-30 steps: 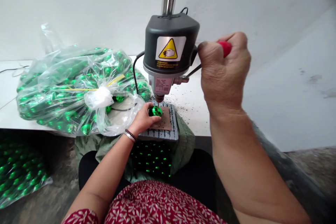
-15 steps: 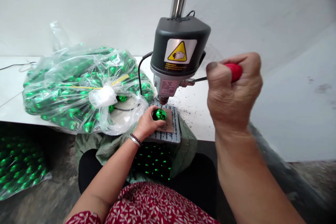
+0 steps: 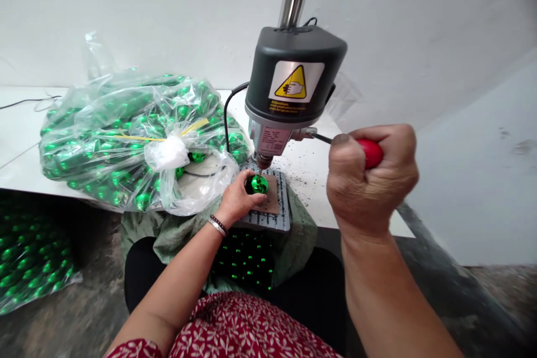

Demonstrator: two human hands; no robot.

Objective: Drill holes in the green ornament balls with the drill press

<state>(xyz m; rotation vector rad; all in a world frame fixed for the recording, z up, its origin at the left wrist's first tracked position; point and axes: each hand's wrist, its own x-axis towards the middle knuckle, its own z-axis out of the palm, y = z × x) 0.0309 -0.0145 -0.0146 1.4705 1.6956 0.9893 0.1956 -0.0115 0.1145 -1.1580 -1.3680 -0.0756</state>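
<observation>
A dark grey drill press [image 3: 296, 75] with a yellow warning label stands on the table. Between thumb and fingers, my left hand [image 3: 241, 198] holds a shiny green ball [image 3: 259, 183] on a brown pad [image 3: 272, 194] over the grey slotted base [image 3: 283, 210]. The drill bit [image 3: 260, 170] comes down at the top of the ball; whether its tip is inside is too small to tell. My right hand [image 3: 373, 176] is closed around the red knob [image 3: 372, 152] of the drill's lever, to the right of the machine.
A large clear bag of green balls [image 3: 121, 140] lies on the white table [image 3: 17, 140] at left. Another bag [image 3: 33, 257] rests on the floor. Dark shavings [image 3: 300, 179] are scattered beside the base. Green cloth [image 3: 300, 224] hangs below it.
My right hand has moved down with the red knob, and the lever now slopes downward to the right. The view has shifted slightly. My left hand still holds the green ball.
</observation>
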